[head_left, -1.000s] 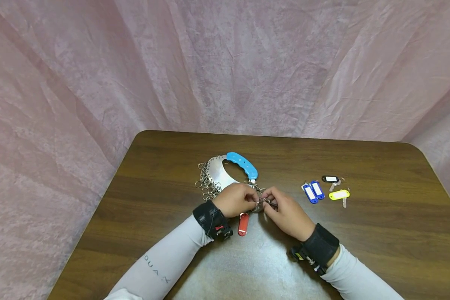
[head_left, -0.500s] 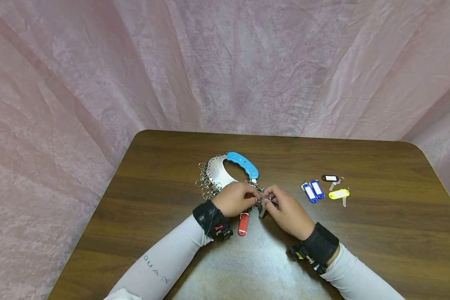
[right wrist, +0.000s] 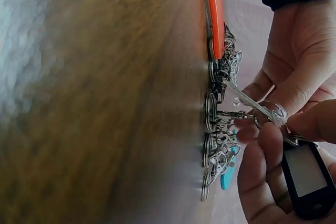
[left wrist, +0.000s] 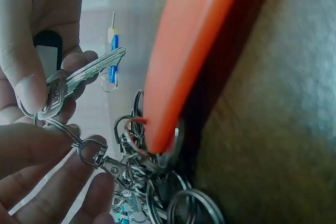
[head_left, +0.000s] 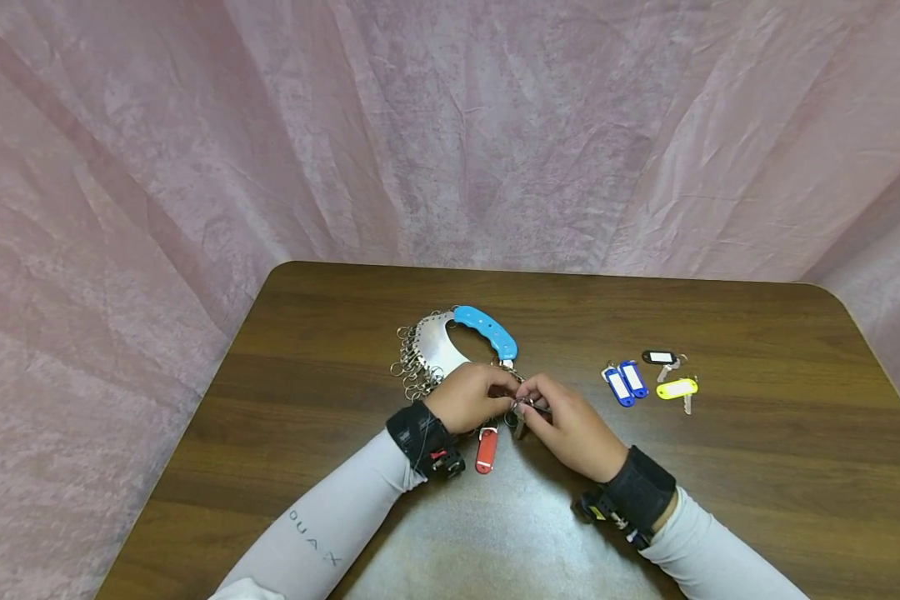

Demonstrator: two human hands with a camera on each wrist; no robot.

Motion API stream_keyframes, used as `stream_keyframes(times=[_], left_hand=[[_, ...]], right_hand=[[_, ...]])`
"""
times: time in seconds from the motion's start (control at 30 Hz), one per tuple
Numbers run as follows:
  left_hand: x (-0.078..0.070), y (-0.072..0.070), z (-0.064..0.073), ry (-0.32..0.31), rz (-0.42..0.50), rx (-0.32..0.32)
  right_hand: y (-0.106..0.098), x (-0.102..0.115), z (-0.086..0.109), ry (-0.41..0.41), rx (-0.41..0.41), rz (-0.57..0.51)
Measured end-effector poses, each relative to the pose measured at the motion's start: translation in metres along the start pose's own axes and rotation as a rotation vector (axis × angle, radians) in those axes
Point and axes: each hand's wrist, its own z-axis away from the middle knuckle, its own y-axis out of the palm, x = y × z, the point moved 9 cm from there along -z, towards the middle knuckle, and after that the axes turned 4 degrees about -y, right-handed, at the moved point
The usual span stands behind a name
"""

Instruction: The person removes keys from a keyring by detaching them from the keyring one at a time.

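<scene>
My left hand pinches a split ring that hangs on a swivel clasp. Close against it, my right hand pinches a silver key by its head. A black key tag with a white label lies in the right fingers, joined to the key by a small ring. Whether the key's ring is threaded onto the split ring, I cannot tell. Below the left hand lies a red key tag. Behind it is a curved metal key holder with a blue grip, edged with several rings and clasps.
To the right on the wooden table lie two blue key tags, a black tag with a key and a yellow tag with a key. A pink curtain hangs behind the table.
My right fingers have shifted slightly left, closer to the left fingers. The key between them has changed its angle. The left hand and the tags on the table stay nearly the same.
</scene>
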Motion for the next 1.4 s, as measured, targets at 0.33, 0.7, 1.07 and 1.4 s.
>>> stream_keyframes(times=[0.33,0.7,1.07,1.4], left_hand=[[0.0067,-0.0015,-0.0017,-0.049,0.027,-0.029],[0.0085,-0.0031,-0.0014,-0.06,0.054,-0.053],[0.0086,-0.0042,-0.0022,-0.052,0.048,-0.071],[0.0046,-0.004,-0.0024,-0.006,0.002,-0.068]], right_hand=[[0.0011,-0.0007,0.0002,0.008,0.01,-0.013],[0.0018,0.0013,0.0009,-0.005,0.008,0.003],[0.0014,-0.0007,0.0007,0.021,0.005,0.003],[-0.0007,-0.0016,0.001,0.04,-0.012,0.02]])
